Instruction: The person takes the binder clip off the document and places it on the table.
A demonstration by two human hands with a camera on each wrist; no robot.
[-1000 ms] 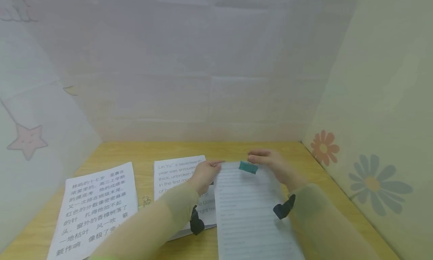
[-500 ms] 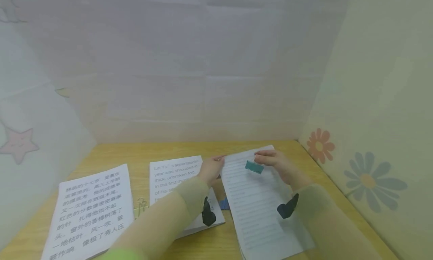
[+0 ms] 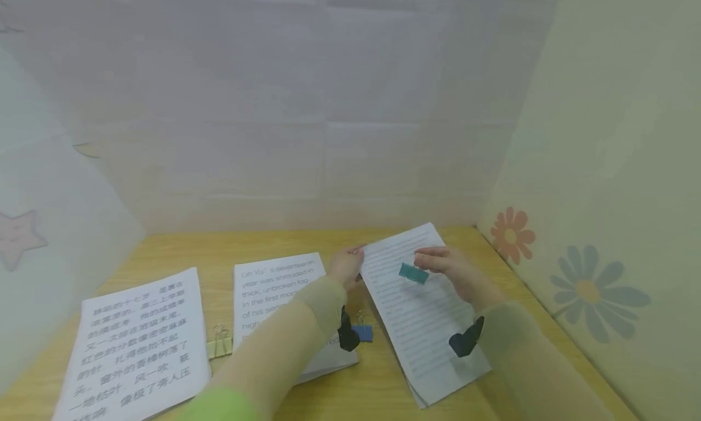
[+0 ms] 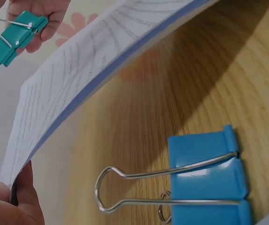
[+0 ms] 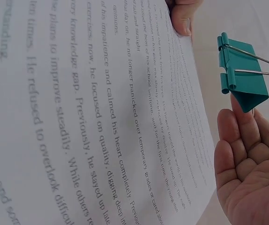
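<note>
My left hand point(image 3: 346, 267) pinches the top left corner of a stack of printed sheets point(image 3: 405, 311), thumb on the upper face. The stack is raised and tilted, its lower end near the table; in the left wrist view it bends slightly, with its edge toward the camera. Above the sheets, my right hand point(image 3: 451, 272) holds a teal binder clip point(image 5: 244, 70) by its handle end. Its wire handles run out of the right wrist view, and the thumb is hidden there. The clip is apart from the paper, its mouth facing the stack.
A blue binder clip point(image 4: 205, 178) lies on the wooden table point(image 3: 274, 400) under the left wrist. Left of it is a stack of English pages point(image 3: 274, 287), partly under the left forearm. Farther left lie a yellow binder clip point(image 3: 219, 348) and large-print Chinese pages point(image 3: 131, 342).
The stack in my left hand has risen and turned, its top tilting right and its lower end now in view. The right hand with the teal clip has shifted slightly right. The blue clip has come into sight.
</note>
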